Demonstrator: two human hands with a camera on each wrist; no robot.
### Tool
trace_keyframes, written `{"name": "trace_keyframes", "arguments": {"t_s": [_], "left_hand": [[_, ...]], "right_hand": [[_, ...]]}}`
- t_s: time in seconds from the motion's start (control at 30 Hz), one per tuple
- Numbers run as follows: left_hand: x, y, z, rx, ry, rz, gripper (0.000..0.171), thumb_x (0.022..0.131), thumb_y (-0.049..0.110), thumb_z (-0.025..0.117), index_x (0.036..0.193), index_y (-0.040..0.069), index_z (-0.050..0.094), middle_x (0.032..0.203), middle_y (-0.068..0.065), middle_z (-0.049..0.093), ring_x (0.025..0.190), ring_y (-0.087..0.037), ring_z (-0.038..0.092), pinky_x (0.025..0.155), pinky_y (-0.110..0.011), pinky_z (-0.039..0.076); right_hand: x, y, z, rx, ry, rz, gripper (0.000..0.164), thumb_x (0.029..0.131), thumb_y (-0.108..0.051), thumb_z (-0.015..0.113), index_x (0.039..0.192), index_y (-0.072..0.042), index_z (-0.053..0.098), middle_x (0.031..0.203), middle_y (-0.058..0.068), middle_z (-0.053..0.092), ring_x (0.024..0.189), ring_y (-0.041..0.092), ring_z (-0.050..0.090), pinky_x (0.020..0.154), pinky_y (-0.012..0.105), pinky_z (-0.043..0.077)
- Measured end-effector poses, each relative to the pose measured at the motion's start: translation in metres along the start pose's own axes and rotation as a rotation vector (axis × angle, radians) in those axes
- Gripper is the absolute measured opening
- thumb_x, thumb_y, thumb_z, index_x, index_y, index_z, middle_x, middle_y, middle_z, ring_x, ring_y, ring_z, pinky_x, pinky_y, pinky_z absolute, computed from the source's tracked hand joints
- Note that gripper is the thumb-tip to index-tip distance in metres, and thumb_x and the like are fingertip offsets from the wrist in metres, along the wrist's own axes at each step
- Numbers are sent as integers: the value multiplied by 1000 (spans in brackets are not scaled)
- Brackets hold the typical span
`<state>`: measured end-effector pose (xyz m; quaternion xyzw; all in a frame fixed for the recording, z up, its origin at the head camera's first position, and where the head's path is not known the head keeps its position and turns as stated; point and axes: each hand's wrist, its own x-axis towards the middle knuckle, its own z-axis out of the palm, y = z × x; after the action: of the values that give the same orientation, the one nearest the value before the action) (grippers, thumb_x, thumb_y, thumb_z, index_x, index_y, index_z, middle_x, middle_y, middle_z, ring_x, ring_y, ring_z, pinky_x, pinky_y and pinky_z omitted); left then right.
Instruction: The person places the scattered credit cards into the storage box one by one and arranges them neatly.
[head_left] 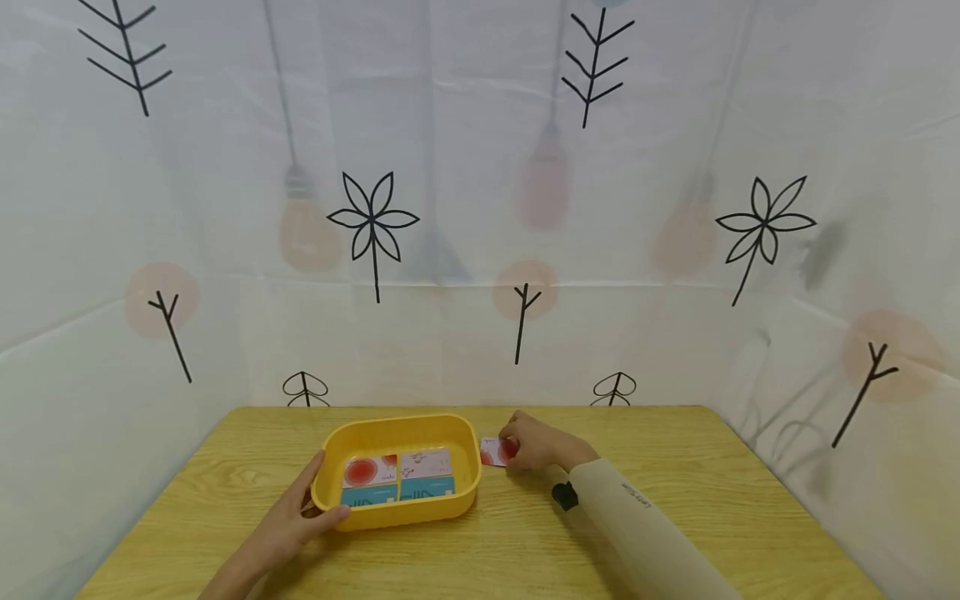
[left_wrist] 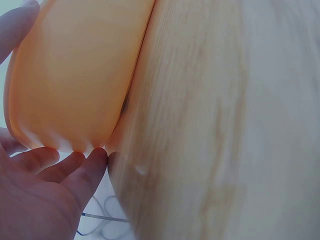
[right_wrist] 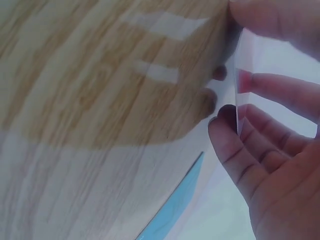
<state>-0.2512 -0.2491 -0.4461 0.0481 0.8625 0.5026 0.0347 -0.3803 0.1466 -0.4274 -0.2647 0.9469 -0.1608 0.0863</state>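
Note:
A yellow plastic basket (head_left: 405, 517) sits on the table left of centre, with several flat printed cards (head_left: 369, 495) in it, some blue, others white and pink. My left hand (head_left: 288, 518) grips the basket's left end, the thumb at its front rim. In the left wrist view, fingers (left_wrist: 82, 175) press against the basket's outer wall (left_wrist: 80, 75). Just right of the basket, my right hand (head_left: 538, 442) pinches a white card with red circles (head_left: 491, 452). Close up, this thin card (right_wrist: 237, 95) appears edge-on between thumb and fingers.
The wood-grain table (head_left: 675, 500) runs back to a white printed curtain (head_left: 450, 333), which also hangs at both sides. A flat blue piece (right_wrist: 175, 200) appears below the right hand in its wrist view. A black device (head_left: 565, 497) shows at the right wrist.

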Motion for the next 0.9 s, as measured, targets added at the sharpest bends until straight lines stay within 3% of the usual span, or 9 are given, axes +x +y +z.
{"name": "trace_keyframes", "arguments": {"t_s": [0.43, 0.9], "left_hand": [[1, -1, 0, -7, 3, -8, 101, 85, 39, 71, 155, 11, 4, 156, -23, 13, 136, -37, 32, 103, -43, 41], [0, 1, 0, -12, 2, 2, 101, 85, 38, 72, 155, 12, 4, 156, -23, 14, 136, -37, 33, 102, -42, 41]], "right_hand": [[-1, -2, -1, -45, 10, -10, 49, 77, -25, 77, 122, -13, 62, 98, -3, 47, 88, 15, 46, 81, 31, 46], [-7, -1, -13, -90, 100, -66, 49, 73, -26, 78, 118, -13, 64, 100, -1, 51, 90, 16, 45, 78, 31, 46]]}}
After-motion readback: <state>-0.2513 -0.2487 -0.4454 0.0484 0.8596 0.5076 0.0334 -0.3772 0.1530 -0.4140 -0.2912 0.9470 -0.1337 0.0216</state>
